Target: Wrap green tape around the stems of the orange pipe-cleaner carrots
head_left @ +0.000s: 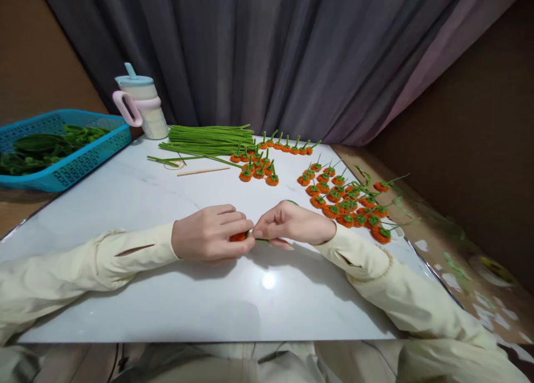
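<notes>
While scanning from the left edge, finding a teal plastic basket sitting at the rim of the white tabletop, holding a loose heap of green chenille pieces and seemingly serving as a store within easy reach of the left arm. Standing just behind its far corner, a lidded tumbler with a pink handle, closed, hiding its contents, probably set back to avoid knocks. Lying next, a bundle of green chenille stems, all pointing one way, perhaps for drawing out singly, with a thin wooden stick just in front. Resting low at mid-tabletop, wrists down, likely for steadiness: left hand curling, pinching a small orange chenille ball between thumb and fingers, meeting fingertip to fingertip the right hand, pinching a short green stem right beside that ball; whether joined to it, impossible telling. Spreading farther right, apart from both hands, many finished orange balls with green tops and stems, lying in loose rows, apparently parked clear of the fingers.
</notes>
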`<act>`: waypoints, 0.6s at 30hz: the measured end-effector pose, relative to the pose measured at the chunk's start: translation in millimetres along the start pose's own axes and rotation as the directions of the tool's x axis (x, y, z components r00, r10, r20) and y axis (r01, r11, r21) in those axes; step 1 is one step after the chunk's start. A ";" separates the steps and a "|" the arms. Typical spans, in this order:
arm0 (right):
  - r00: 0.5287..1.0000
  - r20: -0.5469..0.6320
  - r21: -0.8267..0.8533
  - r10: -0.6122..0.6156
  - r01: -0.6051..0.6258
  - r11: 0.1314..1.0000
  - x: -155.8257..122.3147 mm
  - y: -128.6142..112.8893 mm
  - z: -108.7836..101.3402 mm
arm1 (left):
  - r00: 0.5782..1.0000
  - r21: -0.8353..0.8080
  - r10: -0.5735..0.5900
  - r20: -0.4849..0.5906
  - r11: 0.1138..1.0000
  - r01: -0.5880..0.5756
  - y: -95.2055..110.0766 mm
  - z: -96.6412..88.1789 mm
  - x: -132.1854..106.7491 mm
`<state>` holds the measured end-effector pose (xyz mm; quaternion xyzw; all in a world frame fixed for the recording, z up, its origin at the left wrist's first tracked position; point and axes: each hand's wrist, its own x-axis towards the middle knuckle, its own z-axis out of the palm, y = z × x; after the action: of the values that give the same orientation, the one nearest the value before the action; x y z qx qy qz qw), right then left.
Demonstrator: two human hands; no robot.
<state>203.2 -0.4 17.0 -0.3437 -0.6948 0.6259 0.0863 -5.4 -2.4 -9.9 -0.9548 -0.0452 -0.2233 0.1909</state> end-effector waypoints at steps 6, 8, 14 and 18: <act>1.000 -0.015 -0.057 0.014 -0.015 0.998 0.2 -0.9 -0.6 | 0.997 0.031 0.024 -0.074 0.999 -0.022 -0.2 1.4 -0.2; 0.999 -0.035 -0.139 0.018 -0.022 0.990 -0.3 -1.6 -0.4 | 0.998 -0.056 -0.045 -0.038 0.998 0.043 1.0 0.4 0.7; 0.972 -0.016 -0.637 -0.234 0.171 0.752 0.1 1.8 7.3 | 0.935 -0.408 -0.330 0.132 0.841 0.355 7.2 -2.8 5.8; 0.938 0.043 -0.803 -0.345 0.238 0.547 -0.1 6.5 14.1 | 0.867 -0.517 -0.401 0.295 0.696 0.498 9.7 -5.8 9.1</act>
<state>197.9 -12.0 8.1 -0.2622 -0.9407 0.2044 0.0679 2.1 -13.6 -4.3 -0.9407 -0.2229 -0.1890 -0.1725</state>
